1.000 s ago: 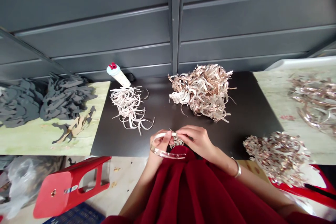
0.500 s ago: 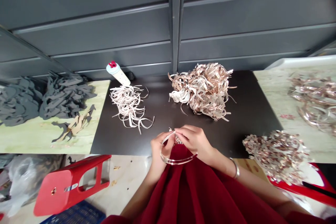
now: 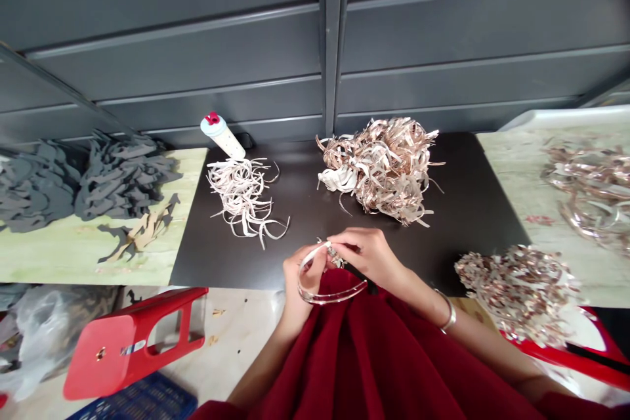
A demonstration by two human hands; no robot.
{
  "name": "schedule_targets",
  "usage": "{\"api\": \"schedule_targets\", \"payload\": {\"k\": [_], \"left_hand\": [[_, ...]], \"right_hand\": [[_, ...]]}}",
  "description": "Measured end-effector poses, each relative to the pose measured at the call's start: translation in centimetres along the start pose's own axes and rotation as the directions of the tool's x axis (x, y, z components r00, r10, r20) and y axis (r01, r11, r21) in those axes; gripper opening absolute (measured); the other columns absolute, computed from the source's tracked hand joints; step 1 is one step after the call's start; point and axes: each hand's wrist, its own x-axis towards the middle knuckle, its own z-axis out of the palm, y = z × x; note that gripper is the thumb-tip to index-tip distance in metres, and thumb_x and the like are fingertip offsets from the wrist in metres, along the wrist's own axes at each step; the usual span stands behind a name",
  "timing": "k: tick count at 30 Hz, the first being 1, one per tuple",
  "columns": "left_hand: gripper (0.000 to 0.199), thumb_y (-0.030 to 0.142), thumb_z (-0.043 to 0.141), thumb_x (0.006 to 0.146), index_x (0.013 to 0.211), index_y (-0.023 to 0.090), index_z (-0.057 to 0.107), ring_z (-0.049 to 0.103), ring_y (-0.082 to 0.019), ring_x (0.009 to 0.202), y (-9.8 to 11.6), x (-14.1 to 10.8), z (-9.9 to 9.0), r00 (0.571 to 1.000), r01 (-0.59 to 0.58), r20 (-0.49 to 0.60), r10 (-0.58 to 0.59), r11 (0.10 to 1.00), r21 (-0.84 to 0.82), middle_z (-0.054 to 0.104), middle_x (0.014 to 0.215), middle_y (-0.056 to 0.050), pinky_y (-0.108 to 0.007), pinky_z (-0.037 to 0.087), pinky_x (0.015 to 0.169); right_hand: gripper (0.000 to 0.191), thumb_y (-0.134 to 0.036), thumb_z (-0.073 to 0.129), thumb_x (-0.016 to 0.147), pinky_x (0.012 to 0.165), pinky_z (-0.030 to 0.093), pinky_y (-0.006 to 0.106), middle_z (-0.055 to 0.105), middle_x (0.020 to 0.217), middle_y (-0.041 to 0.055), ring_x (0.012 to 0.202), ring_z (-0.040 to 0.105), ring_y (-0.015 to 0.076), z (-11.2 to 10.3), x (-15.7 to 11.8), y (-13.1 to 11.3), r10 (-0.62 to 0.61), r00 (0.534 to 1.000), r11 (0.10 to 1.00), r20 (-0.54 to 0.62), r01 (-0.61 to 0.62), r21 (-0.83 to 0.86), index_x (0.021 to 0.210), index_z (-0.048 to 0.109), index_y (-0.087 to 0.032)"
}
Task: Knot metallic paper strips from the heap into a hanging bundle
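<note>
My left hand point(image 3: 298, 279) is closed on a thin strip point(image 3: 325, 300), shiny rose-gold on one side and whitish on the other. The strip curves down in a loop in front of my red clothing. My right hand point(image 3: 367, 252) pinches at the strip's upper end, thumb and forefinger meeting there. Small shiny bits point(image 3: 337, 259) lie below and between the hands, partly hidden by them. Beyond, on the dark tabletop point(image 3: 305, 203), are a tangle of narrow white strips point(image 3: 241, 197) to the left and a large heap of rose-gold and white strips point(image 3: 386, 167) to the right.
A white bottle with a red top point(image 3: 222, 136) stands behind the white strips. A heap of small crinkled shiny pieces point(image 3: 516, 289) is at right. Dark grey cut pieces point(image 3: 128, 177) lie at far left. Below are a red stool point(image 3: 123, 348) and a blue crate point(image 3: 142, 400).
My right hand has shifted slightly up, its fingers staying at the strip's upper end. The strip's loop has moved a little up and left. My left hand has hardly moved.
</note>
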Motion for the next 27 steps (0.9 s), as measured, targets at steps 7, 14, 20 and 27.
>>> {"api": "schedule_targets", "payload": {"k": [7,14,20,27], "left_hand": [[0.024,0.024,0.054,0.086,0.075,0.018,0.074,0.059,-0.013,0.057,-0.5,0.0,-0.1,0.985,-0.175,0.036,0.171,0.970,0.167,0.066,0.061,0.000,-0.022,0.043,0.056],[0.022,0.022,0.054,0.085,0.084,0.021,0.076,0.059,-0.013,0.058,-0.6,-0.1,-0.3,0.965,-0.261,0.099,0.244,0.936,0.235,0.065,0.060,-0.001,-0.022,0.043,0.057],[0.021,0.023,0.055,0.084,0.079,0.020,0.076,0.061,-0.015,0.059,-0.6,0.0,0.0,0.978,-0.199,0.096,0.183,0.961,0.194,0.065,0.058,-0.001,-0.023,0.046,0.059],[0.023,0.029,0.058,0.084,0.075,0.015,0.073,0.063,-0.015,0.058,-0.7,-0.1,0.1,1.000,0.014,-0.011,-0.014,0.999,0.034,0.067,0.062,-0.002,-0.023,0.047,0.057]], "right_hand": [[0.025,-0.017,0.051,0.089,0.057,0.042,0.022,0.067,0.066,0.0033,0.059,0.060,0.0130,-0.2,0.0,-0.2,-0.086,0.995,0.983,0.056,0.093,-0.157,0.075,0.071,-0.019],[0.024,-0.005,0.052,0.080,0.055,0.037,0.021,0.063,0.060,0.0008,0.054,0.056,0.0109,-0.7,0.1,-0.4,-0.077,0.992,0.970,0.096,0.096,-0.221,0.063,0.065,-0.017],[0.021,-0.002,0.051,0.069,0.051,0.033,0.020,0.056,0.056,-0.0022,0.050,0.049,0.0086,-0.1,0.2,-0.2,-0.033,0.999,0.979,0.043,0.041,-0.200,0.056,0.058,-0.017],[0.019,-0.012,0.052,0.082,0.054,0.039,0.021,0.062,0.064,0.0008,0.055,0.055,0.0108,0.4,-0.4,0.1,0.007,0.998,0.991,-0.067,-0.016,-0.129,0.074,0.067,-0.018]]}}
